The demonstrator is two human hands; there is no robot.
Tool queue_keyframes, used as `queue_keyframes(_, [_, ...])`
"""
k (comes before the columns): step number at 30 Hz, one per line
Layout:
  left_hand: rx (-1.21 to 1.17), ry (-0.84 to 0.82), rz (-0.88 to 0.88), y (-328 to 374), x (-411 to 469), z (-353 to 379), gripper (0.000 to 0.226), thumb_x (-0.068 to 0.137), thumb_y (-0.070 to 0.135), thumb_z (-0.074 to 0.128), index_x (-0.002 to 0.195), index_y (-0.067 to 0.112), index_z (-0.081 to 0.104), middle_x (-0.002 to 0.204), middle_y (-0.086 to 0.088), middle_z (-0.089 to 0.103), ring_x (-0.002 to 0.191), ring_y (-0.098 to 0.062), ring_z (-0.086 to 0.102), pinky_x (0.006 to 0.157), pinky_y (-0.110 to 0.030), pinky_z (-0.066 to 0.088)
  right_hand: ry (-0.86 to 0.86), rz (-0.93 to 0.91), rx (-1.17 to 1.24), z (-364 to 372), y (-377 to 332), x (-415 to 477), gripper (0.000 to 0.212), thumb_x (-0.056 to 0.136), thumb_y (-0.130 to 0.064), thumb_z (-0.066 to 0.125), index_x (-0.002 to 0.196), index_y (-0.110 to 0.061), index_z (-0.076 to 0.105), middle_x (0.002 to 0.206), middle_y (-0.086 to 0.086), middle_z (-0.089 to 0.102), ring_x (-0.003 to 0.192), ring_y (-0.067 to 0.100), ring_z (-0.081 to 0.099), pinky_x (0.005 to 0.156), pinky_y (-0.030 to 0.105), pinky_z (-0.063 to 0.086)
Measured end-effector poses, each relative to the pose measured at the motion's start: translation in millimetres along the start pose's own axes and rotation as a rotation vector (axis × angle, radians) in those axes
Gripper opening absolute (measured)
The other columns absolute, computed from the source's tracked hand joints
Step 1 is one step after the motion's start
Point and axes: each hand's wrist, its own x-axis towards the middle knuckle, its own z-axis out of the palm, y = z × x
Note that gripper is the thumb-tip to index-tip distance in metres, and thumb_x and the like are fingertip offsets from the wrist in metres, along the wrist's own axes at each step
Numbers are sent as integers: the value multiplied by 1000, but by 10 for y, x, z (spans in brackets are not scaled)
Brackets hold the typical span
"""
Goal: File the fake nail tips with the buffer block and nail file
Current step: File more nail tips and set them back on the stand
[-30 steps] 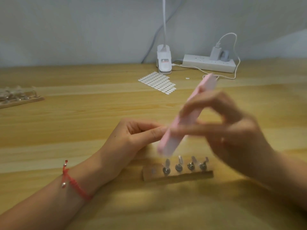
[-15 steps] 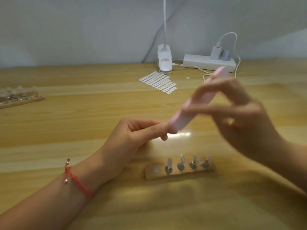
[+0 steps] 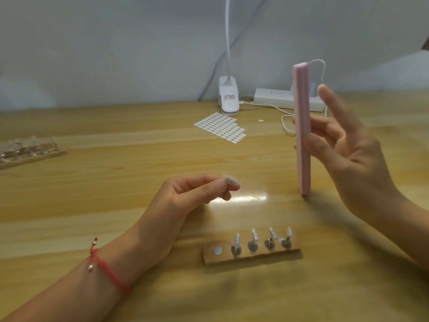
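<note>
Whereas half a second ago the block lay slanted against the left fingertips, mid-stroke, the two have now parted. The fake nail tip (image 3: pixel 229 180) is at centre frame, pinched between the thumb and forefinger of the left hand (image 3: pixel 185 201), which rests on the wooden table (image 3: pixel 116 182). At 3 o'clock from it, well apart, the pink buffer block (image 3: pixel 301 112) stands upright with its lower end touching the table. The right hand (image 3: pixel 352 163) grasps it lightly about the middle, forefinger straight and free.

At 5 o'clock lies the wooden holder (image 3: pixel 255 257), carrying four mounted tips (image 3: pixel 236 239) and one bare adhesive dot (image 3: pixel 217 251) at its left end. A sheet of adhesive dots (image 3: pixel 221 127) lies at 12 o'clock, with a lamp clamp (image 3: pixel 228 98) behind it, a power strip (image 3: pixel 274 98) at 1 o'clock and a second rack (image 3: pixel 27 149) at 9.

Filing has paused, probably so that the person can regrip or turn the block, or check the edge. Whether this tip is finished cannot be told.
</note>
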Motion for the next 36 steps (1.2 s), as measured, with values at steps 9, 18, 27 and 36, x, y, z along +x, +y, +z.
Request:
queue_keyframes(9, [-8,97,6,-10,11,32,23,71,39,77,89,25,79,91,0,76,78,-6,67,71,-12,49,-224,-240,-389,-53,189,-55,37,100,-20,55,135,-30,51,125,3,55,118,9,52,95,26,49])
queue_keyframes(18, [-71,162,-1,-25,7,24,24,62,36,81,84,25,79,90,1,76,82,-7,69,71,-12,49,-302,-596,-639,-46,57,-104,51,93,8,47,122,-32,62,119,14,54,119,29,54,108,67,33])
queue_keyframes(27, [-45,22,-19,19,-27,58,23,63,25,79,85,18,79,83,2,76,76,-2,70,65,-10,49,-257,-700,-773,-35,-85,-74,39,98,-1,50,124,-30,57,125,10,48,126,25,47,116,65,20])
queue_keyframes(36, [-52,-44,-20,44,-32,58,24,66,28,71,88,24,79,92,4,76,88,-3,70,72,-10,50,-195,-706,-818,-67,-93,-43,33,100,-2,47,120,-25,61,124,11,45,123,25,45,116,66,20])
